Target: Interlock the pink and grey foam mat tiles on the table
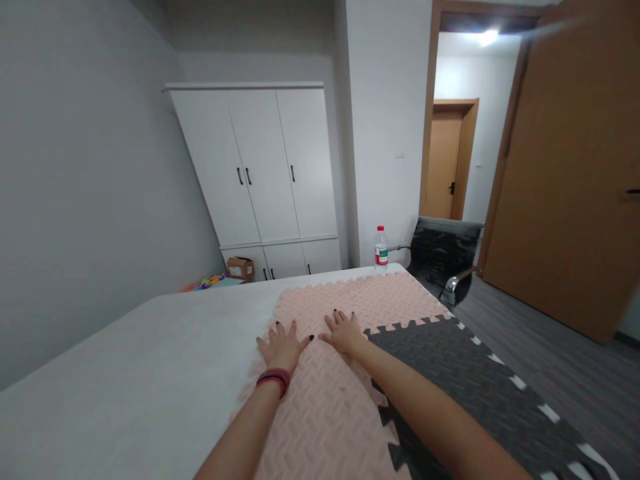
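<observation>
My left hand (283, 347), with a dark red band at the wrist, lies flat with fingers spread on the near pink foam mat (325, 420), close to its far end. To its right, my right hand (344, 333) also rests palm down with fingers apart, near where the pink pieces meet. A second pink foam mat (370, 293) lies beyond the hands. The dark grey foam mat (445, 367) sits to the right, its toothed edge joined along the far pink one. Beside the near pink mat, the teeth look partly separate, and my right forearm hides some of that seam.
The mats lie on a white table (165, 373). At its far edge stands a water bottle (381, 250) with a red cap. Behind are a black chair (443, 250), a white cabinet (265, 167) and a cardboard box (241, 268). A wooden door (570, 180) stands at the right.
</observation>
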Motion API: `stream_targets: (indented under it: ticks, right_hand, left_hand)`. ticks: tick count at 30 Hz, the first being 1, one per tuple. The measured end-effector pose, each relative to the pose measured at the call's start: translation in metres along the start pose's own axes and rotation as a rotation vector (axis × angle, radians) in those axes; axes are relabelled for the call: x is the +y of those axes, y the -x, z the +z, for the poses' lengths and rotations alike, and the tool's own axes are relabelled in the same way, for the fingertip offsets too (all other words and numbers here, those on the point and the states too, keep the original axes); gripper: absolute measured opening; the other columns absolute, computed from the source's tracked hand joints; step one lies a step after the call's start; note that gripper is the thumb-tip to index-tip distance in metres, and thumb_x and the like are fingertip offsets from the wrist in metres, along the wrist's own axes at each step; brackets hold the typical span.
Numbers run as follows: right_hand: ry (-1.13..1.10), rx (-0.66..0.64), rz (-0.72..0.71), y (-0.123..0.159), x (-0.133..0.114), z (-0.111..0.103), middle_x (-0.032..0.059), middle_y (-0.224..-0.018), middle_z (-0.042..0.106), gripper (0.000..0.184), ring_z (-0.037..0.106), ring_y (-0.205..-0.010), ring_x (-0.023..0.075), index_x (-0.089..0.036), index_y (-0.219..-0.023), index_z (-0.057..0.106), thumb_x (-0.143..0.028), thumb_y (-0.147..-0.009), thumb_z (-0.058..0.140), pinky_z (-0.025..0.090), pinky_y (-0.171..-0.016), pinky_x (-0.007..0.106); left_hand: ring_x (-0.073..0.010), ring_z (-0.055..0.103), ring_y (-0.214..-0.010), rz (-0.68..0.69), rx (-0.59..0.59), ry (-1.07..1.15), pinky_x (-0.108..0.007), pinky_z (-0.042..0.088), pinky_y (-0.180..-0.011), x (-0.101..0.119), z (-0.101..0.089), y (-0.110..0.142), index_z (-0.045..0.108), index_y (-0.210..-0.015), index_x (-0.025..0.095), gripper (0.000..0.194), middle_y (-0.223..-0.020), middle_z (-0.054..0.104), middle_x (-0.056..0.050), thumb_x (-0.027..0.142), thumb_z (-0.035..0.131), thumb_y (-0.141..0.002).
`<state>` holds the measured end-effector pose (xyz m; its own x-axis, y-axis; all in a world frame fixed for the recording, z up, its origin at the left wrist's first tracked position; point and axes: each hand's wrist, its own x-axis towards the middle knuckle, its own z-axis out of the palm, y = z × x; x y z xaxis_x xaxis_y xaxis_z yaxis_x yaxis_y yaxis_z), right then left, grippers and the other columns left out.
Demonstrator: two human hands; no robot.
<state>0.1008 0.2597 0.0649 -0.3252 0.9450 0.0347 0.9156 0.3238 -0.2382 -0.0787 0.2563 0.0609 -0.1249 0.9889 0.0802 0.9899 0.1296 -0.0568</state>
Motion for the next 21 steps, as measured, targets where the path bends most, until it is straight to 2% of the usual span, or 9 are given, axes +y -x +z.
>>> stream_targets:
  ticks: [3,6,8,10,12,15,18,21]
  right_hand:
    - [0.023,0.057,0.068,0.021,-0.024,-0.012,0.0245,-0.145,0.022,0.071,0.020,-0.135,0.0326,-0.008,-0.142,0.027,-0.056,-0.090,0.023,0.009,-0.105,0.060]
    - [0.018,0.121,-0.001,0.059,-0.037,-0.026,0.0167,-0.146,0.028,0.063,0.025,-0.134,0.0258,-0.017,-0.142,0.029,-0.053,-0.089,0.032,0.011,-0.109,0.052]
    - [-0.019,0.154,-0.063,0.097,-0.027,-0.036,0.0107,-0.146,0.029,0.060,0.028,-0.133,0.0223,-0.023,-0.140,0.032,-0.053,-0.089,0.034,0.017,-0.109,0.047]
    - [-0.109,0.172,-0.088,0.144,0.003,-0.046,0.0087,-0.146,0.030,0.060,0.030,-0.132,0.0227,-0.024,-0.138,0.038,-0.055,-0.086,0.036,0.023,-0.108,0.043]
    - [-0.218,0.182,-0.033,0.199,0.052,-0.054,0.0081,-0.146,0.031,0.061,0.033,-0.131,0.0214,-0.023,-0.134,0.044,-0.057,-0.084,0.037,0.027,-0.107,0.036]
    - [-0.325,0.301,0.239,0.289,0.138,-0.054,0.0098,-0.142,0.038,0.065,0.032,-0.132,0.0221,-0.020,-0.128,0.050,-0.062,-0.081,0.034,0.024,-0.110,0.037]
    - [-0.373,0.495,0.509,0.373,0.205,-0.035,0.0105,-0.129,0.052,0.058,0.043,-0.124,0.0261,-0.028,-0.116,0.059,-0.065,-0.077,0.035,0.030,-0.107,0.041]
    - [-0.402,0.626,0.653,0.430,0.232,-0.006,0.0099,-0.120,0.059,0.047,0.051,-0.115,0.0295,-0.037,-0.102,0.063,-0.066,-0.069,0.045,0.038,-0.101,0.045]
  left_hand:
    - [-0.0422,0.044,-0.119,-0.022,0.047,-0.022,-0.069,0.013,-0.098,0.015,-0.019,0.027,0.038,-0.136,0.017,0.066,-0.136,0.042,-0.026,0.056,0.030,-0.083]
    - [-0.0381,0.043,-0.122,0.093,0.089,-0.009,-0.064,0.013,-0.102,0.027,-0.042,0.061,0.035,-0.137,0.017,0.059,-0.141,0.037,-0.023,0.043,0.036,-0.084]
    - [-0.0317,0.036,-0.129,0.218,0.093,0.017,-0.058,0.010,-0.107,0.029,-0.054,0.088,0.030,-0.140,0.021,0.056,-0.146,0.030,-0.017,0.037,0.033,-0.086]
    - [-0.0259,0.034,-0.132,0.327,0.037,0.054,-0.054,0.013,-0.109,0.025,-0.062,0.120,0.034,-0.138,0.024,0.052,-0.146,0.034,-0.012,0.034,0.027,-0.087]
    - [-0.0226,0.036,-0.131,0.413,-0.059,0.093,-0.051,0.020,-0.109,0.017,-0.067,0.154,0.043,-0.132,0.027,0.049,-0.142,0.042,-0.008,0.036,0.028,-0.086]
    - [-0.0212,0.033,-0.133,0.531,-0.206,0.182,-0.048,0.024,-0.110,0.006,-0.069,0.198,0.047,-0.129,0.032,0.050,-0.141,0.042,-0.002,0.046,0.035,-0.083]
    - [-0.0245,0.021,-0.137,0.642,-0.369,0.250,-0.050,0.015,-0.113,0.011,-0.060,0.225,0.037,-0.136,0.033,0.064,-0.147,0.028,-0.002,0.057,0.044,-0.077]
    - [-0.0278,0.020,-0.136,0.676,-0.425,0.298,-0.054,0.018,-0.112,0.032,-0.035,0.237,0.032,-0.137,0.034,0.073,-0.146,0.024,-0.003,0.066,0.047,-0.073]
